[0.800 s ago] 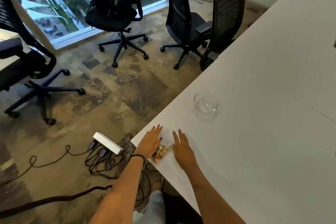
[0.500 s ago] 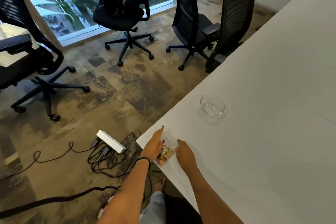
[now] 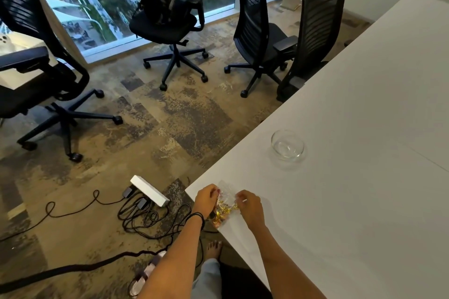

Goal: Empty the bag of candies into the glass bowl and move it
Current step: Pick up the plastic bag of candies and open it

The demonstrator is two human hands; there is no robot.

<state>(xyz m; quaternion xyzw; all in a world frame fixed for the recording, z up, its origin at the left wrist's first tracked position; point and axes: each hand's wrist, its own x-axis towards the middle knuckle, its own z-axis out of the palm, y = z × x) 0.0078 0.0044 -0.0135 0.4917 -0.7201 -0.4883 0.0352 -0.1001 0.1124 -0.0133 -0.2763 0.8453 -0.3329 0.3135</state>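
A small clear plastic bag of candies [image 3: 224, 206], with gold and orange wrappers inside, sits at the near left corner of the white table [image 3: 352, 177]. My left hand [image 3: 206, 199] pinches the bag's left top edge. My right hand [image 3: 249, 205] pinches its right top edge. The bag is held between both hands, its bottom near the table edge. An empty glass bowl [image 3: 287, 145] stands on the table farther away and to the right, apart from both hands.
Left of the table, on the patterned carpet, lie a white power strip [image 3: 149, 190] and tangled black cables [image 3: 145, 216]. Several black office chairs stand beyond; one chair [image 3: 313, 31] is pushed against the table's far left edge. My feet are below the table corner.
Both hands went from lying flat beside the bag to closing their fingers on its top edges and lifting it slightly. The bowl has not moved.
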